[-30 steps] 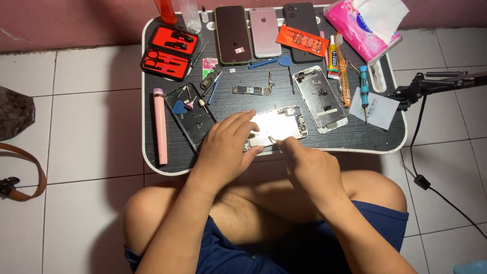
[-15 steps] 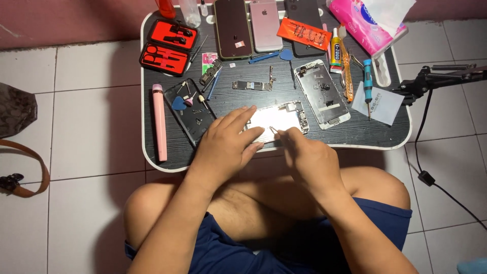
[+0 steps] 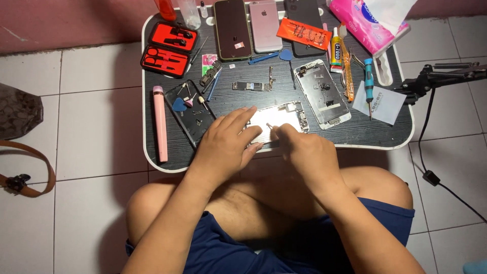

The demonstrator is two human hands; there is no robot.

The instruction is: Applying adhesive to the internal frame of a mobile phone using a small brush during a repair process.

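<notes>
Both hands (image 3: 228, 144) on opened phone (image 3: 276, 121)

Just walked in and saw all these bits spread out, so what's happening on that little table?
A person sits cross-legged on the tiled floor at a low dark table, bent over an opened phone. The left hand rests on the phone's near end, holding it down, while the right hand pinches a thin tool with its tip on the bright inner plate. Around them lie a second opened phone shell, a loose circuit board, a dark back cover, a pink tube and a red tool case.
</notes>
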